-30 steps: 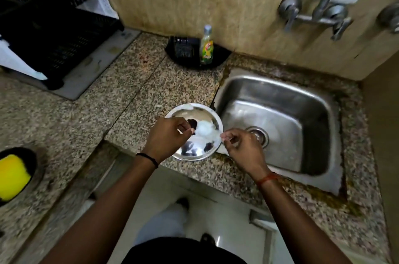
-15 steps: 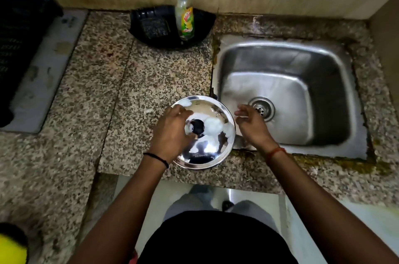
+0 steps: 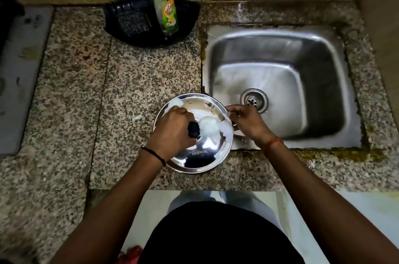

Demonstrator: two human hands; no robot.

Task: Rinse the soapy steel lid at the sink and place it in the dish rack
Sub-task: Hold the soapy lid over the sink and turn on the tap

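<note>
A round steel lid (image 3: 200,151) with white soap foam on it lies on the granite counter, just left of the steel sink (image 3: 280,52). My left hand (image 3: 172,132) is closed around the lid's black knob at its centre. My right hand (image 3: 248,123) pinches the lid's right rim, over the sink's front left corner. The dish rack (image 3: 6,15) shows only as a dark edge at the far left. The tap is out of view.
A black soap tray (image 3: 129,24) with a dish-liquid bottle (image 3: 166,11) stands at the back wall, left of the sink. A grey drain mat (image 3: 19,73) lies on the counter at the left. The counter's front edge runs just below the lid.
My view has tilted down, so the tap and most of the rack have left the frame. My left hand has closed on the knob and my right hand has reached the lid's rim.
</note>
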